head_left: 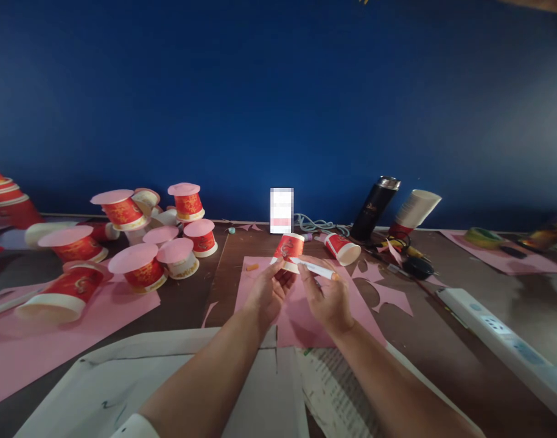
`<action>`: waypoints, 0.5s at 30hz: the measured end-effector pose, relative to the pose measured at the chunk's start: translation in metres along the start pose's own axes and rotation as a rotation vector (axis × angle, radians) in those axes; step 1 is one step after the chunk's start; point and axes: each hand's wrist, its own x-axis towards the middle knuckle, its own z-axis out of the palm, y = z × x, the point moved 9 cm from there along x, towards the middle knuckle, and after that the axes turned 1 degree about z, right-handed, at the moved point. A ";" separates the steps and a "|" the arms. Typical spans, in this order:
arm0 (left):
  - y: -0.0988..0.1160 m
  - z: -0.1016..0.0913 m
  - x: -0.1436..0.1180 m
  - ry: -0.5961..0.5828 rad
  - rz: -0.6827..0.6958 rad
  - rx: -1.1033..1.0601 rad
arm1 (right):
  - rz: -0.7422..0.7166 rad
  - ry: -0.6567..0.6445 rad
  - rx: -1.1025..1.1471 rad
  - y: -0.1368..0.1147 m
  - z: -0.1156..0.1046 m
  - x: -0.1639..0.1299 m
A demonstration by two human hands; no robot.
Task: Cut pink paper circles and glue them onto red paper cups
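My left hand point(268, 294) holds a red paper cup point(288, 249) upside down above a pink paper sheet point(301, 319). My right hand point(327, 298) grips a white glue stick point(313, 268), whose tip touches the cup's rim. Both hands meet over the middle of the brown table point(447, 347).
Several red cups capped with pink paper discs point(143, 264) stand at the left on more pink paper point(41, 340). Another cup point(343, 247) lies behind the hands, near a black flask point(374, 207), scissors point(415, 264) and pink scraps point(388, 295). A white power strip point(501, 340) lies at right.
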 end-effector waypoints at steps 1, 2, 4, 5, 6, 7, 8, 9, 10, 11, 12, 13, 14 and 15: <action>0.000 0.000 0.000 0.007 -0.002 -0.003 | 0.001 -0.001 -0.001 0.000 0.000 0.000; 0.001 0.001 -0.001 0.014 -0.002 -0.006 | 0.002 -0.003 0.001 0.000 0.001 0.000; 0.001 0.001 -0.001 0.017 -0.003 -0.009 | 0.005 -0.009 0.004 0.001 0.001 0.000; 0.001 0.001 -0.002 0.019 -0.001 -0.009 | 0.006 -0.011 0.005 0.001 0.002 0.000; 0.001 0.001 -0.002 0.022 -0.001 -0.009 | 0.008 -0.016 0.004 0.002 0.002 0.000; 0.001 0.000 -0.002 0.026 0.000 -0.008 | 0.010 -0.019 0.002 0.002 0.002 0.000; 0.002 0.000 -0.001 0.032 -0.001 -0.006 | 0.013 -0.022 0.000 0.003 0.003 -0.001; 0.002 -0.001 -0.001 0.038 -0.001 -0.004 | 0.016 -0.022 -0.001 0.003 0.003 -0.001; 0.002 -0.002 -0.001 0.044 -0.001 -0.001 | 0.017 -0.021 -0.001 0.004 0.003 0.000; 0.002 -0.002 -0.001 0.048 -0.002 0.001 | 0.016 -0.018 0.000 0.004 0.002 0.000; 0.002 -0.003 -0.001 0.051 -0.002 0.000 | 0.014 -0.017 0.003 0.004 0.002 0.000; 0.003 -0.003 -0.001 0.052 -0.001 -0.003 | 0.010 -0.012 0.005 0.003 0.001 0.000; 0.003 -0.003 0.000 0.052 -0.002 -0.008 | 0.004 -0.011 0.006 0.003 0.001 0.000; 0.003 -0.004 0.000 0.053 -0.003 -0.012 | -0.004 -0.010 0.007 0.002 0.001 0.000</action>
